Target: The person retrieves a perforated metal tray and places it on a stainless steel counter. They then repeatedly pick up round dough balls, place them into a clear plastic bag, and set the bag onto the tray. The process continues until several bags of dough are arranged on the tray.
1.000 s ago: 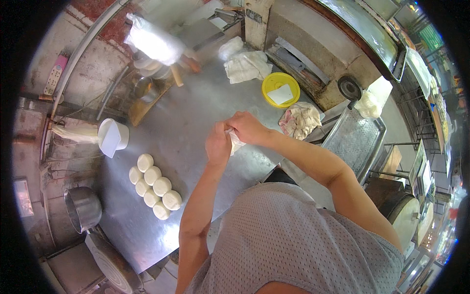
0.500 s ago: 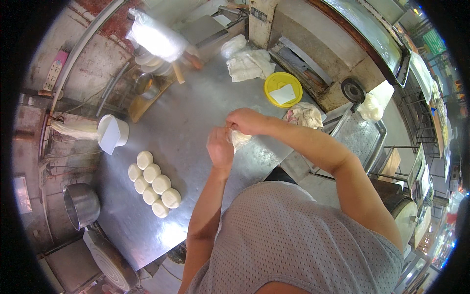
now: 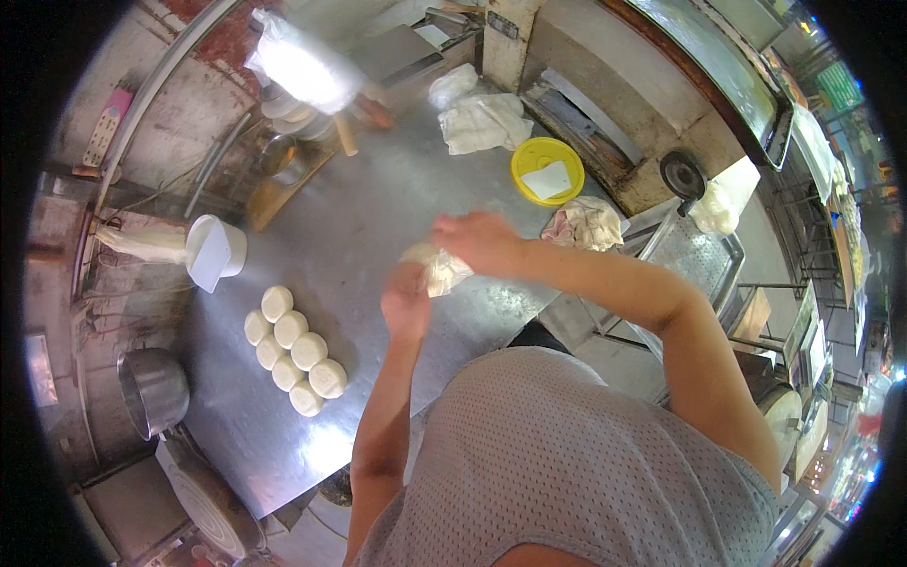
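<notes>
A pale, creamy, crumpled lump that looks like dough (image 3: 446, 272) is between my hands, over the near part of the metal table. Curled against its left side, my left hand (image 3: 406, 300) is closed on it. My right hand (image 3: 480, 242) is over the lump's upper right side, its fingers pointing left and smeared by motion; their grip cannot be made out. To the left, several round white dough pieces (image 3: 291, 329) sit close together in two slanting rows on the metal table (image 3: 378, 203).
A white tub (image 3: 231, 253) with a flat white scraper stands at the table's left edge, above a metal pot (image 3: 156, 392). A yellow lid (image 3: 572, 161) carrying a white card lies far right, between cloths (image 3: 487, 123) and a crumpled rag (image 3: 584, 225). A wooden board (image 3: 274, 198) is at far left.
Both hands were close together on the lump; now they are further apart. My left hand has moved left and a little down, uncovering more of the lump. The dough rows remain in place.
</notes>
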Action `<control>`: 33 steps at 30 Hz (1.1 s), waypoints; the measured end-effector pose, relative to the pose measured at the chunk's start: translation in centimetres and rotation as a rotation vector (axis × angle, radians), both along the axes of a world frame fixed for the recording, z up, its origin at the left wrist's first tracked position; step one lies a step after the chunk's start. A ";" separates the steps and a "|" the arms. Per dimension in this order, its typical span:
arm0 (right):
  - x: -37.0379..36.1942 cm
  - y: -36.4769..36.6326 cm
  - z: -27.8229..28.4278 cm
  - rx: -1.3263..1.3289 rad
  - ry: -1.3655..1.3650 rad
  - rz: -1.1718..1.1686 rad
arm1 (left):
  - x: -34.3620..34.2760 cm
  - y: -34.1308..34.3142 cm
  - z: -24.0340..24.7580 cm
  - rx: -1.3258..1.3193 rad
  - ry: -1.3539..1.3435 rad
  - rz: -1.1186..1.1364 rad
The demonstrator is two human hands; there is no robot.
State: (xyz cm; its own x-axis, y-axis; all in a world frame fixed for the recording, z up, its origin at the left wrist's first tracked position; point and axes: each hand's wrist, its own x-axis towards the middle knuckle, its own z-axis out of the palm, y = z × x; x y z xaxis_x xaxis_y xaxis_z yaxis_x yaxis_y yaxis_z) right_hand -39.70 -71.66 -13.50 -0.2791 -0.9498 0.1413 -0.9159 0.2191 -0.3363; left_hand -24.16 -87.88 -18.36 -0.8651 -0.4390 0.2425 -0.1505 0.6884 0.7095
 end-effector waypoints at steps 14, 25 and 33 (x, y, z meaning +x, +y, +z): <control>3.2 0.9 -0.9 0.068 -0.134 -0.104 | 7.3 -3.8 -6.4 0.436 0.041 0.159; 6.1 24.1 8.3 -0.185 -0.415 -0.741 | 3.8 2.4 -3.6 0.601 -0.176 0.071; 0.4 44.4 -0.2 0.188 -0.200 -1.203 | 0.2 10.2 -3.5 0.646 -0.215 0.051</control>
State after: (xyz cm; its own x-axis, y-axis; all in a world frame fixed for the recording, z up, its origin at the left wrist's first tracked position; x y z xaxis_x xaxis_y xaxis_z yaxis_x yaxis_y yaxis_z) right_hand -39.32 -27.27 -13.66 -0.9905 -0.0747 -0.1154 -0.0342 0.9470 -0.3193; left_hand -24.00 -77.71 -21.89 -0.8393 -0.4793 -0.2565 -0.3548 0.1254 0.9265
